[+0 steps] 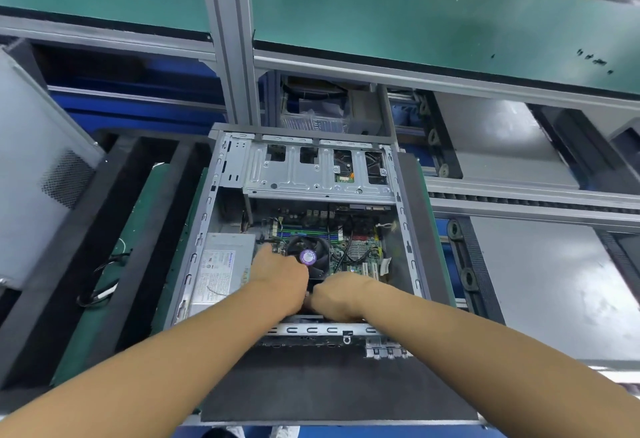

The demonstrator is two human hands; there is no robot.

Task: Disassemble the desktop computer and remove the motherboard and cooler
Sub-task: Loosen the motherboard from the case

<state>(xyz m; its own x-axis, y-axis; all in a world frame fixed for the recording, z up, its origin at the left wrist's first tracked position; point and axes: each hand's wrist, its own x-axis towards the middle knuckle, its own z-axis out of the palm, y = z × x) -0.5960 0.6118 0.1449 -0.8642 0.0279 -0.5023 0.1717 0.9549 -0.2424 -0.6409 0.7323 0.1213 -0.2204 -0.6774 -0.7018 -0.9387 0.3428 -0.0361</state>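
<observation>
The left hand (pixel 280 278) and right hand (pixel 337 295) meet at the cooler (pixel 308 257), mounted on the motherboard (pixel 360 250) inside the open case (pixel 403 212) (their grip is hidden; I cannot tell). The board is probably stiff but fragile, best lifted by its edges.

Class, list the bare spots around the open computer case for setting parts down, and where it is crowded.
Free: the dark mat in front of the case; the grey panel to its right. Crowded: around the fan, where the left hand and right hand are.
</observation>
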